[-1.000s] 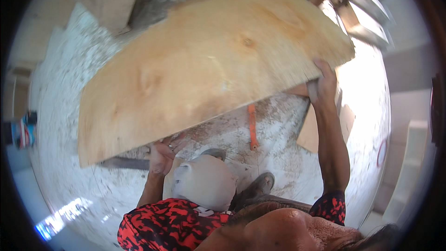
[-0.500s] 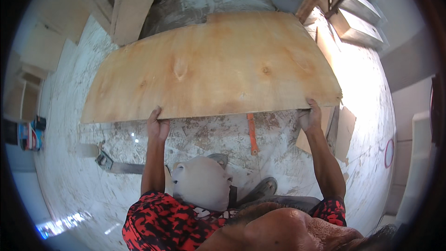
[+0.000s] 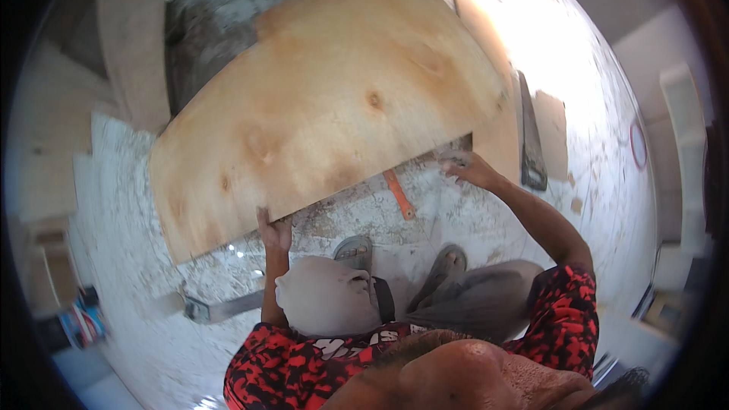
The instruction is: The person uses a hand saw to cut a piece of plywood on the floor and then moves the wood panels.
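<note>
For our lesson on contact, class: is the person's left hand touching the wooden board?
Touching. The head view shows the left hand at the wooden board's near edge, its thumb lying over the top face.

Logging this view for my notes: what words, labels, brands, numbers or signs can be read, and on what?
Shirt: pale lettering on the chest, partly hidden; no whole word legible.
Blue container at left: coloured markings, too small and blurred to read.
Wooden board: no lettering visible.
</note>
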Demonstrator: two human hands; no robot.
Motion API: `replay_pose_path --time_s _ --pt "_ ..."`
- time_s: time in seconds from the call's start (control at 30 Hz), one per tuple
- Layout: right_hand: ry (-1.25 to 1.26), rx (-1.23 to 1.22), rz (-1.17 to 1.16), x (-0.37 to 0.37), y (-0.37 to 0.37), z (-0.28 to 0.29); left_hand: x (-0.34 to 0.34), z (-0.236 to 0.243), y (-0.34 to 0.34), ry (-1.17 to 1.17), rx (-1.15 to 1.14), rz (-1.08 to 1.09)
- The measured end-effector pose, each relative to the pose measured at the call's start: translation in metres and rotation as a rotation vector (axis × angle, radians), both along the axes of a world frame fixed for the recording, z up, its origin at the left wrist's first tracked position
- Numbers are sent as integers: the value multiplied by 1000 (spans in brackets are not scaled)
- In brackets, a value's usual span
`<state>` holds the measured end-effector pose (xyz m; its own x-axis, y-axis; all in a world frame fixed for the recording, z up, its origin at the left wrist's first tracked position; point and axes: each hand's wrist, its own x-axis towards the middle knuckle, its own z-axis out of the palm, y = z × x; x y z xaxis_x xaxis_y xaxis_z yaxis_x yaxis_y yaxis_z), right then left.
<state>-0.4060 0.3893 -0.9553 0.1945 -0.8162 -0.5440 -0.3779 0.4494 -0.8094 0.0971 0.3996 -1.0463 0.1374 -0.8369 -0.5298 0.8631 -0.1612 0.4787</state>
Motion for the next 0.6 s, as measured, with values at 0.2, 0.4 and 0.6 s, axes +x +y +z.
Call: replay_pose_path --time_s 0.2,0.4,0.6 --pt "485 -235 175 19 82 -42 -55 -2 44 -277 -5 -835" --pt "965 -546 -480 -129 132 -160 -149 103 -16 -1755 -985 -993" --pt "1275 -247 -342 -219 135 -152 -183 89 -74 -2636 -1049 -1058"
